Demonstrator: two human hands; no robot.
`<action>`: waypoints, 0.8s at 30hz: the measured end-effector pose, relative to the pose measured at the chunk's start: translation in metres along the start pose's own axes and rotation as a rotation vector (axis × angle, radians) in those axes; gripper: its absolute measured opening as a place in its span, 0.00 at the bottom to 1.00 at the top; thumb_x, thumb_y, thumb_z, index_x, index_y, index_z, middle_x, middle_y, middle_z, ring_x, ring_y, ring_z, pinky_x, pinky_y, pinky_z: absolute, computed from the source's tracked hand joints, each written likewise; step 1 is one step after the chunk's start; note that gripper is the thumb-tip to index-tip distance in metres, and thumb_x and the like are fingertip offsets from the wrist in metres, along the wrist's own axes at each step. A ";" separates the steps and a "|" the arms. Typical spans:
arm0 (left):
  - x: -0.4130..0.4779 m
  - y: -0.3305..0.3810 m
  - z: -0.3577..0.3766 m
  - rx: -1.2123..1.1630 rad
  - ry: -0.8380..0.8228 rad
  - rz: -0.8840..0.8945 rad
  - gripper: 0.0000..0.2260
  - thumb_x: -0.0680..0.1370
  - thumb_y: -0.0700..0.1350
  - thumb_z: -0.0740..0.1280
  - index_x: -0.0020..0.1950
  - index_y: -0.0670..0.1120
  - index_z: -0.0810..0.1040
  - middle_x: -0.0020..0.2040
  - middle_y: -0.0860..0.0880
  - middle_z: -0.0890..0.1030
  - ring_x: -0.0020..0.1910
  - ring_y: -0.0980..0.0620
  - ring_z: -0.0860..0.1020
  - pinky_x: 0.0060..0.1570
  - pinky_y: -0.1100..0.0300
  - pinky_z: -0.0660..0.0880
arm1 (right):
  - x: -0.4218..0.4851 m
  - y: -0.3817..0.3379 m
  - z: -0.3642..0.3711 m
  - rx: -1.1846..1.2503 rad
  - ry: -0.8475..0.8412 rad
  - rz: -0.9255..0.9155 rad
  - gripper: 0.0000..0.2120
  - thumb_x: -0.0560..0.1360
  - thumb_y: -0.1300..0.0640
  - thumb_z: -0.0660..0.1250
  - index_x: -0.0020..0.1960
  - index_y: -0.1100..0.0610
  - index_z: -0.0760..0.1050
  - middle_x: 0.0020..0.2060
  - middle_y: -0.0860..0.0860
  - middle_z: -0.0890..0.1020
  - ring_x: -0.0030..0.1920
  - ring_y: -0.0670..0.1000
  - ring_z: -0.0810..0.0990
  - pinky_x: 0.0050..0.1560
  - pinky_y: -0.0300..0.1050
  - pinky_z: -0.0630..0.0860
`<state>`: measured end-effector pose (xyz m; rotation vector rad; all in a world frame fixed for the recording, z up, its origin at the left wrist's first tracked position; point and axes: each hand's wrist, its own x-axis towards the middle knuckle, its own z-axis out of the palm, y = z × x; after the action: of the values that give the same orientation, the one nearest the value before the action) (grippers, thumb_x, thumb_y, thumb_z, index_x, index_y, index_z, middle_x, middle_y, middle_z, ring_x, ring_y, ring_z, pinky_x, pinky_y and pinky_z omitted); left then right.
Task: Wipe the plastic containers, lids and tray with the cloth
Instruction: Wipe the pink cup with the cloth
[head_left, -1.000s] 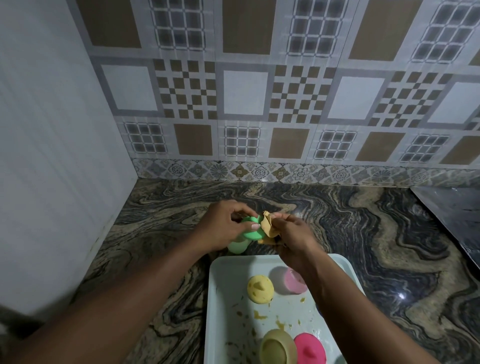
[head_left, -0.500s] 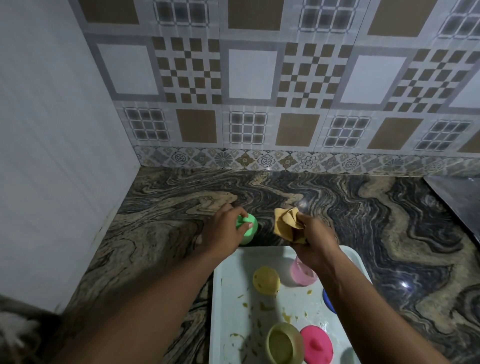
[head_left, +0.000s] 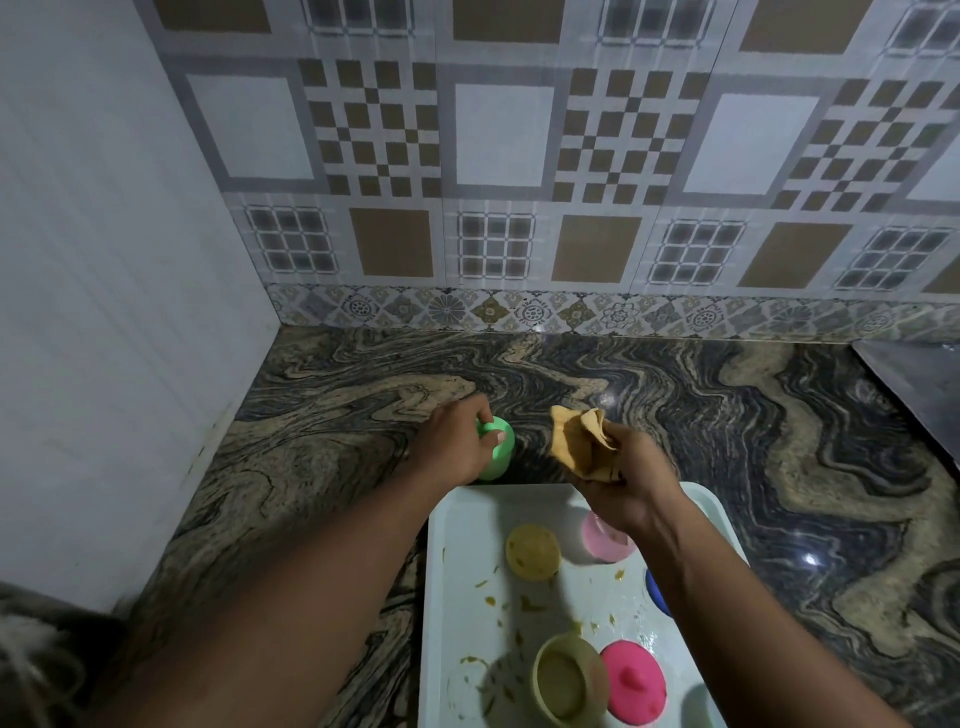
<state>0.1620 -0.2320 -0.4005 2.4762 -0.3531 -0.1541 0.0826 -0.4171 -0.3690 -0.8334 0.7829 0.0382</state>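
1. Since a second ago our hands have drawn apart. Then they met over the tray's far edge with the cloth pressed to the green pot. Now our left hand (head_left: 452, 444) has the small green plastic container (head_left: 498, 452) down on the marbled stone counter (head_left: 727, 415), just beyond the far left corner of the tray.
2. Our left hand curls round the green container, thumb on its lidded top. Our right hand (head_left: 631, 488) grips the bunched tan cloth (head_left: 582, 441), raised clear of everything and near the green pot but not touching it.
3. We judge the green container wiped and parked off the tray, so the next piece is due.
4. On the white plastic tray (head_left: 452, 597) sit a round yellow lid (head_left: 532, 552) and a pale pink container (head_left: 602, 540), the latter partly under our right wrist. Nearer us stand an olive-yellow container (head_left: 566, 683) and a bright pink knobbed lid (head_left: 634, 680), touching or nearly so.
5. A blue piece (head_left: 655, 592) peeks out beside our right forearm; we cannot tell what it is.
6. Yellowish food smears and crumbs dot the tray floor, and the olive container looks soiled inside. Most of the wiping seems ahead of us.
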 end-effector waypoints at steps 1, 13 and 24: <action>0.001 0.001 -0.001 0.022 -0.008 0.009 0.09 0.77 0.52 0.71 0.46 0.51 0.73 0.50 0.48 0.80 0.50 0.43 0.77 0.47 0.50 0.76 | 0.000 -0.001 -0.002 0.024 -0.019 0.009 0.14 0.83 0.56 0.56 0.51 0.59 0.80 0.42 0.56 0.87 0.44 0.55 0.84 0.47 0.52 0.79; -0.019 0.048 -0.010 0.259 -0.002 0.468 0.13 0.78 0.56 0.65 0.59 0.52 0.76 0.60 0.53 0.73 0.61 0.49 0.70 0.59 0.49 0.71 | -0.029 -0.034 -0.046 0.128 -0.117 -0.175 0.22 0.78 0.43 0.64 0.56 0.62 0.79 0.50 0.59 0.85 0.49 0.59 0.85 0.56 0.55 0.79; -0.055 0.089 0.057 0.594 -0.318 0.844 0.14 0.79 0.58 0.63 0.57 0.52 0.82 0.55 0.51 0.81 0.57 0.45 0.70 0.53 0.50 0.63 | -0.044 -0.027 -0.095 0.074 0.205 -0.371 0.16 0.82 0.52 0.57 0.54 0.61 0.80 0.44 0.58 0.87 0.43 0.58 0.86 0.53 0.54 0.78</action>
<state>0.0796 -0.3168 -0.3908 2.5998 -1.7398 -0.0904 0.0018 -0.4886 -0.3627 -0.9098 0.8053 -0.4091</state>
